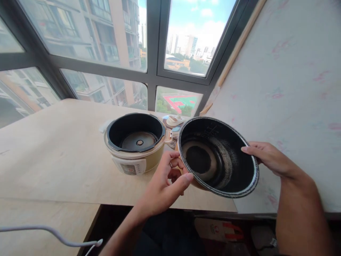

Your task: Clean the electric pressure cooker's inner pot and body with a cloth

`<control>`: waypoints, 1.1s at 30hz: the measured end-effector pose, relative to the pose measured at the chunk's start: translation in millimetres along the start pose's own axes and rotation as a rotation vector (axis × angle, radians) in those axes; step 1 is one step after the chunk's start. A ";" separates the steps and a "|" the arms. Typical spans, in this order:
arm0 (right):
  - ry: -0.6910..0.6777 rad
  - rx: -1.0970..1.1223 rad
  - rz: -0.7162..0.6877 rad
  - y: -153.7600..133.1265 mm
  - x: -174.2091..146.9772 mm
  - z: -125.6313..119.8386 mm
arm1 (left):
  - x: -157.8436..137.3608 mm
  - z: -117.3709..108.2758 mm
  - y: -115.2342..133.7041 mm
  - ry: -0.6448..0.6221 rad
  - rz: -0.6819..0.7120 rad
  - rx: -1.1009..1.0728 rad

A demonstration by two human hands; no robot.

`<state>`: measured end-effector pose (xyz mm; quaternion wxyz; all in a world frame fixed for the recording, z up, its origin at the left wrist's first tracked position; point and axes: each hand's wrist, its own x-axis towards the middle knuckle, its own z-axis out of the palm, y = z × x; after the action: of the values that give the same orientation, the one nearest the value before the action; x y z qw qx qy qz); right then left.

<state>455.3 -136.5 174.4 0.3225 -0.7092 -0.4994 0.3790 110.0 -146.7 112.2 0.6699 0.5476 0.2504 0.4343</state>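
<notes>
A dark-coated rice cooker inner pot (223, 142) hangs tilted above the right part of the table, its worn inside facing me. My right hand (269, 158) grips its right rim, thumb over the edge. At the pot's lower left, my left hand (170, 181) rests its thumb on the rim, the other fingers curled by the outer wall. Left of the pot stands the rice cooker body (153, 160), uncovered, with a round heating plate (140, 141) visible at its bottom. A light-coloured lid (174, 121) lies behind, partly hidden by the pot.
The pale wooden tabletop (53, 153) runs up to framed windows (153, 53). A patterned wall (295, 89) closes off the right side. At lower left a white cable (53, 233) crosses a lower board. Below the table edge lies a paper bag (213, 229).
</notes>
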 end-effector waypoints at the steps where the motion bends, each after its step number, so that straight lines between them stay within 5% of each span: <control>1: -0.015 -0.013 0.021 12.4 -5.3 2.7 | -3.7 1.0 -11.0 0.000 -0.025 0.004; 11: -0.246 0.000 0.107 101.7 -2.6 52.8 | -34.3 -2.2 -84.6 0.241 -0.214 0.045; 22: -0.319 0.068 0.107 116.0 17.4 97.5 | -35.6 -21.2 -111.9 0.468 -0.205 0.131; 33: -0.372 0.049 0.090 114.8 25.3 112.1 | -37.3 -29.3 -119.6 0.584 -0.227 0.144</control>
<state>417.6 -137.2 16.5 0.2243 -0.6404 -0.5090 0.5296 104.5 -166.3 -14.9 0.5734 0.4145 0.5218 0.4765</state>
